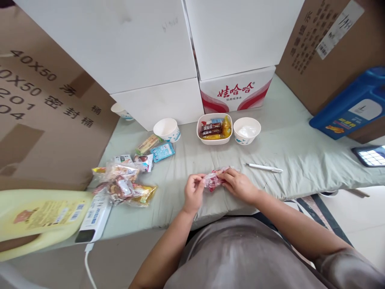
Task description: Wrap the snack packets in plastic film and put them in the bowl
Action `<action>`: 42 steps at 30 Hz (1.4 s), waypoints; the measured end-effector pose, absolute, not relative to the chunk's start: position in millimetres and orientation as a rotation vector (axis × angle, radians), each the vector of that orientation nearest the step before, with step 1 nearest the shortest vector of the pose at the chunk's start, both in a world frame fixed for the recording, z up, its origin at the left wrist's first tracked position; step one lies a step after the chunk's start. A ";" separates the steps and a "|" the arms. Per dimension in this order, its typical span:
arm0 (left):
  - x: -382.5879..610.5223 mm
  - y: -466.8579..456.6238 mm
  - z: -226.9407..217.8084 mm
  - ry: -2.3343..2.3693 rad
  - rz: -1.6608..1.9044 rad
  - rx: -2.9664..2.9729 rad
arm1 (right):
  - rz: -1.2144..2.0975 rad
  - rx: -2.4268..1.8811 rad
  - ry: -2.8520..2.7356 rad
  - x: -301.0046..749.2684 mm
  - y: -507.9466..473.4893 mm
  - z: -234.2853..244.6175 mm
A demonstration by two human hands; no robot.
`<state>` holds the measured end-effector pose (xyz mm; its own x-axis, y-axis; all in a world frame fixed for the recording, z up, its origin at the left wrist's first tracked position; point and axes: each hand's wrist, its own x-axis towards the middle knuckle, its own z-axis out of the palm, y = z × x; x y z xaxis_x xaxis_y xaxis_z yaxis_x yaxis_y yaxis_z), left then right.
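Observation:
A crinkled clear plastic wrapper with red print (pixel 213 181) is stretched between my two hands, low over the table's front part. My left hand (pixel 194 192) pinches its left end between thumb and fingers. At the other end, the fingers of my right hand (pixel 239 185) are closed on the wrapper. What lies inside it, if anything, I cannot make out. Beyond my hands stands a white rectangular tub (pixel 214 141) holding several packaged snacks. Touching its right side is a paper bowl (pixel 246 138) with crumpled clear plastic in it. A white pen (pixel 264 167) lies right of my right hand.
Several wrapped snacks (pixel 123 172) are heaped at the left, near a blue packet (pixel 163 152) and a second paper bowl (pixel 167 130). A yellow jug (pixel 39 216) and white power bank (pixel 95 216) sit front left. Blue bottle (pixel 345 106) and phone (pixel 369 155) are at right. Boxes (pixel 237 91) line the back.

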<state>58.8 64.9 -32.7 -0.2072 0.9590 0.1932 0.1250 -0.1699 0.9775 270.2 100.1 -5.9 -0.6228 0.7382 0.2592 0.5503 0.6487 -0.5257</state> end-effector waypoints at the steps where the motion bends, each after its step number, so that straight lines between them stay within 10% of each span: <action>1: 51.9 67.0 -34.2 1.400 1.548 1.180 | 0.562 -1.030 -2.435 269.1 101.4 -11.5; 10: 20.3 51.4 -22.6 1.849 1.969 1.471 | 0.353 -0.935 -2.477 278.3 85.8 -13.8; 15: 54.5 36.5 -3.5 1.367 1.235 2.593 | 0.494 -1.073 -2.426 275.3 91.8 -19.0; 23: 56.2 49.9 -18.0 2.140 0.486 2.229 | 0.600 -1.504 -2.672 259.5 115.6 6.1; 30: 31.1 31.5 -7.2 1.846 0.949 2.469 | 0.603 -1.747 -2.725 245.3 121.8 11.8; 38: 17.0 -7.3 7.6 2.104 0.284 2.162 | 0.669 -1.897 -2.658 235.7 114.2 15.8; 42: 37.3 1.4 35.8 2.160 0.546 2.227 | 0.699 -1.909 -2.668 232.1 112.9 18.6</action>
<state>37.3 1.4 35.8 -0.0002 0.9680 0.2508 0.9710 -0.0598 0.2316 232.1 112.9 18.6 -0.3368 0.8513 -0.4023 0.9392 0.2736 -0.2074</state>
